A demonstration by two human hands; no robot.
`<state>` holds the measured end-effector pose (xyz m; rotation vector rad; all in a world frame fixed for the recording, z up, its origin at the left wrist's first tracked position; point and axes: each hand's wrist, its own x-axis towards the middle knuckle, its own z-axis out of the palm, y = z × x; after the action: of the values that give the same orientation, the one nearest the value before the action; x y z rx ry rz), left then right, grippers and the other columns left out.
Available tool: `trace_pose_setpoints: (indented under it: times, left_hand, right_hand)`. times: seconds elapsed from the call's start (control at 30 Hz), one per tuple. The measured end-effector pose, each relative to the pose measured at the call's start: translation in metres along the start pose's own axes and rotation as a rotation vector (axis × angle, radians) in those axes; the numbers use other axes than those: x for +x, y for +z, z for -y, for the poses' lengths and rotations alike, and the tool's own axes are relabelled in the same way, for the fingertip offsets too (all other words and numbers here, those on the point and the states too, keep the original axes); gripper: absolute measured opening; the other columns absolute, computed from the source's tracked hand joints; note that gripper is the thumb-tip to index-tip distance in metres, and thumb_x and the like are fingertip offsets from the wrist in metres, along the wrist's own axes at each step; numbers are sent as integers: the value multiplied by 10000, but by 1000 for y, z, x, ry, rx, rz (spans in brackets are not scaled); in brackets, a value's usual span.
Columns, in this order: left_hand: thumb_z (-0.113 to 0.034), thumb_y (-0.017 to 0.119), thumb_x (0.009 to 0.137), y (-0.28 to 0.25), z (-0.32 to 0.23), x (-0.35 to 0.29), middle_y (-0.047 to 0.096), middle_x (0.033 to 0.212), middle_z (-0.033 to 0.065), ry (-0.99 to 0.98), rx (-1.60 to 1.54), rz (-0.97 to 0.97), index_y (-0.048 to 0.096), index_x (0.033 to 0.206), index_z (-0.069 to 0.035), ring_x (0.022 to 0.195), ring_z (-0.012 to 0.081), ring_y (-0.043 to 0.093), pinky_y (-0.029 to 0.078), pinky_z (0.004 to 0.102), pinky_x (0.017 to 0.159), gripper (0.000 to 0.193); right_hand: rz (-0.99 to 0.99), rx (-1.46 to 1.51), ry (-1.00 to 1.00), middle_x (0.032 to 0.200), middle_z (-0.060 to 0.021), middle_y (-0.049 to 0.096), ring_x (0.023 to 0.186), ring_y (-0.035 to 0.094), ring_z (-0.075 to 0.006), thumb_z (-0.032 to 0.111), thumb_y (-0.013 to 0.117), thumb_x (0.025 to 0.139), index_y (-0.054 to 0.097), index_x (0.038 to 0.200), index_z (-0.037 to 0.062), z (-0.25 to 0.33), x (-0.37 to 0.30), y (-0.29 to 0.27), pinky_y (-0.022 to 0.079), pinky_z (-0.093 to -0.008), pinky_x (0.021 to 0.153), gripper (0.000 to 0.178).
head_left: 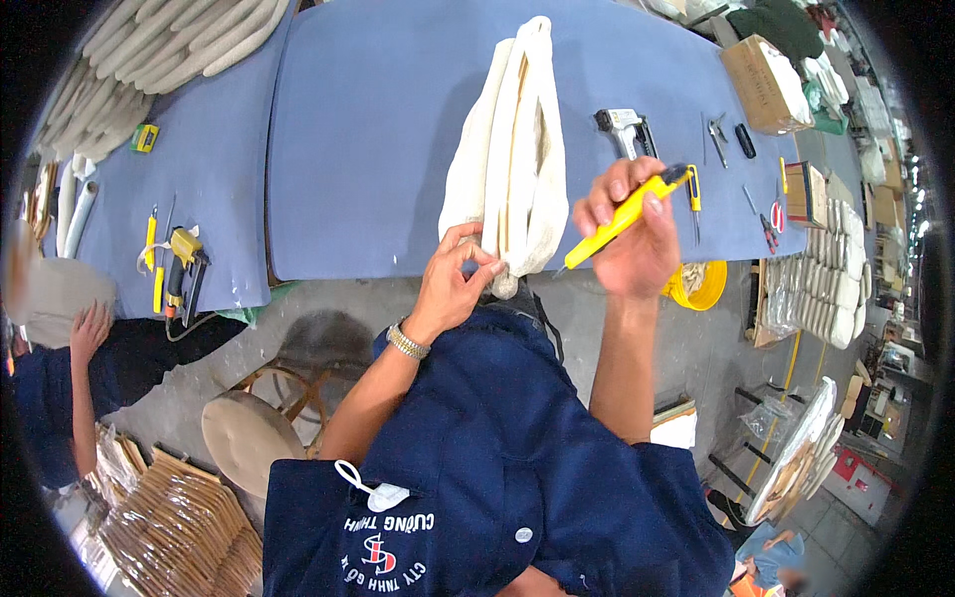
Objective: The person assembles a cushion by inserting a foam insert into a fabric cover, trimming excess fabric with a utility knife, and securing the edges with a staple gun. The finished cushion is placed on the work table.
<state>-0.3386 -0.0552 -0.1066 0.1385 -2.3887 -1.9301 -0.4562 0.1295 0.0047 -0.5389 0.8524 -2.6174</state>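
Cream fabric-covered pad (472, 174): lies lengthwise on the counter, far end pointing away from the left grip (450, 281), near end at that grip and poking just past the counter's edge. Left grip: thumb and forefinger pressed together, pinching fabric at the near end, left side. A narrow tan strip runs up the pad's middle, away from the pinch; material unclear.

Handling, my judgement: light for its length; soft, yielding sides, perhaps a stiffer core along the strip. Woven face should hold well under bare fingers, little slip. Loose cloth near the pinch could ruck or stretch. Best hold: the gathered near end, or flat across both padded sides beyond the left grip.

Yellow utility knife (625, 221): in the right grip (640, 244), fingers and thumb closed round the handle, tip angled down-left toward the pad's near end, apart from it. Light, rigid; thin blade probably brittle if twisted. Hold by the handle only.

Outward: staple gun (623, 127) just beyond the right grip; yellow bucket (708, 287) to its right, below the blue-topped counter (363, 149).
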Motion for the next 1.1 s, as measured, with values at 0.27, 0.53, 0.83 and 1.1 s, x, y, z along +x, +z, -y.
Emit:
trace_pose_setpoints:
  times: [0.27,0.53,0.83,1.1]
  left_hand:
    - [-143,778,877,2,-1,-2,583,1336,170,19,4,-18,674,856,-22,1222,301,589,465,396,1016,161]
    - [-131,782,874,0,-1,0,564,1360,195,-5,11,25,688,862,-18,1276,312,553,428,404,1066,148]
    - [-155,784,869,4,3,-1,576,1342,171,-21,-20,-1,686,869,-19,1123,278,634,543,332,810,167]
    - [-134,776,875,3,-3,1,562,1346,161,-41,32,82,679,857,-6,1054,239,644,554,325,785,162]
  right_hand:
    - [-267,-198,170,722,6,421,514,417,-94,548,420,1060,445,1352,94,-55,3,-2,388,-261,479,540]
    - [-249,-250,304,667,19,384,437,365,-64,593,401,1048,434,1401,82,-68,5,-3,326,-233,404,622]
    - [-271,-286,325,671,23,391,429,361,-54,565,427,1054,446,1384,47,-74,6,-10,324,-220,393,615]
    - [-300,-597,365,641,38,382,423,341,-38,352,539,1062,520,1333,13,-75,3,-6,323,-222,380,434]
